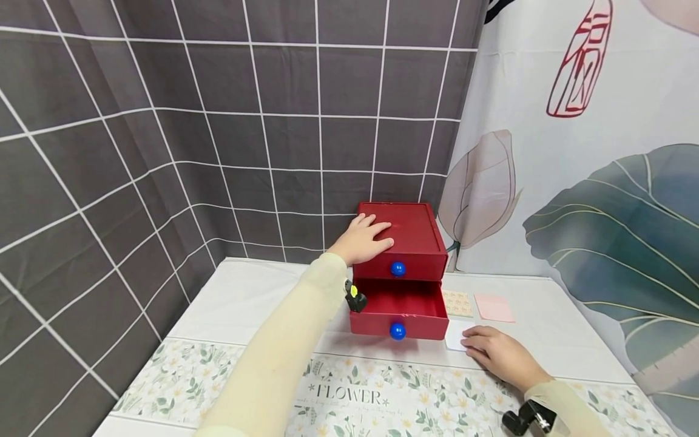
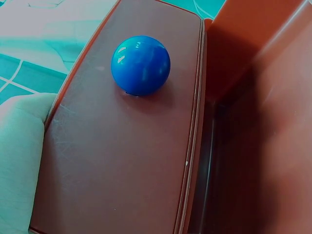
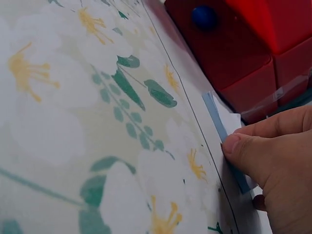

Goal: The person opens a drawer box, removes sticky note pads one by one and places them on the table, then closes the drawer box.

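Observation:
A red two-drawer cabinet stands at the back of the table, its lower drawer pulled out. The inside of that drawer shows bare red in the head view. My left hand rests on the cabinet's top at the left edge, fingers spread. Its wrist view looks onto the upper drawer's front with a round blue knob. To the right of the drawer, my right hand holds a small white paper pad with a blue edge, pinched between thumb and fingers at the table surface.
Behind the white pad lie a patterned beige card or pad and a pink sheet or pad. A floral cloth covers the table's front. Gray gridded curtain and printed white curtain hang behind.

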A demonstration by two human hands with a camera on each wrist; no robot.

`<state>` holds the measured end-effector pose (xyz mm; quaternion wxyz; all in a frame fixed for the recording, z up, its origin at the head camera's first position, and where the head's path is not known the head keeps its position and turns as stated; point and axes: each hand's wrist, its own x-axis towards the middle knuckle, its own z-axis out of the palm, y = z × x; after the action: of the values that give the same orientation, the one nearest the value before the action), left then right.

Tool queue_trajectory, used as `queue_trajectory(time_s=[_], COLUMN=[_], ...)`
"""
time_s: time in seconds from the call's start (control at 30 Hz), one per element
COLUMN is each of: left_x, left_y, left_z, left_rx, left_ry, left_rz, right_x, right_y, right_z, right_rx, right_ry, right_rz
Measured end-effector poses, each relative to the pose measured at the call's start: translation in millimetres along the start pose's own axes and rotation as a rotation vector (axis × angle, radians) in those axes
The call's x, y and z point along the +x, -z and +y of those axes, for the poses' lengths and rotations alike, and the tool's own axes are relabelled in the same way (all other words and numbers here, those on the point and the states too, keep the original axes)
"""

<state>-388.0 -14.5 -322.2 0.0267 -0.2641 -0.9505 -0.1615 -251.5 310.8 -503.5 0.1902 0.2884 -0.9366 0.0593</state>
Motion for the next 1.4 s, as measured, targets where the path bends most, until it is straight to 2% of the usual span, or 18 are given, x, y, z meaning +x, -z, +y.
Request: queue_trajectory(time_s=[0.17,0.3,0.37,0.5,0.6,0.73,0.8,0.87,1.1,1.23,1.4], left_x=[1.5,2.3,2.4,2.6,2.1,0.6,0.1,-0.1,1.4,1.8,0.6], left_y=[-0.6,-1.9,-2.2,-1.4,-0.3,0.5,0.6,0.4,-2.7,-3.6,-2.0], left_z=[0.4,-0.2,-0.6,-0.5,0.3,1.7,2.3,2.6,0.9,0.9,1.9], left_rx=[0.007,0.007,0.011,0.015,0.014,0.009,0.007,0.01,0.01,0.003,-0.003], left_ry=[-0.003,0.003,0.003,0.004,0.008,0.011,0.008,0.006,0.008,0.008,0.017], left_rz=[0.005,0.006,0.006,0.004,0.001,0.0,0.003,0.005,0.005,0.01,0.012], right_x=[0,3,6,16,25,38,45,51,72,78,82], right_y=[3.8,9.5,14.2,27.8,38.0,45.3,46.3,46.1,33.3,27.8,23.3], right_z=[-2,-6,-10,-25,-41,-65,-78,-90,-119,-126,-127], right_rx=[0.001,0.006,-0.006,-0.012,0.022,0.065,0.076,0.097,0.102,0.098,0.055], right_ry=[-0.047,-0.068,-0.062,-0.011,0.071,0.227,0.281,0.291,0.174,0.125,0.126], right_rz=[-0.05,-0.015,0.049,0.251,0.386,0.484,0.492,0.465,0.298,0.286,0.305])
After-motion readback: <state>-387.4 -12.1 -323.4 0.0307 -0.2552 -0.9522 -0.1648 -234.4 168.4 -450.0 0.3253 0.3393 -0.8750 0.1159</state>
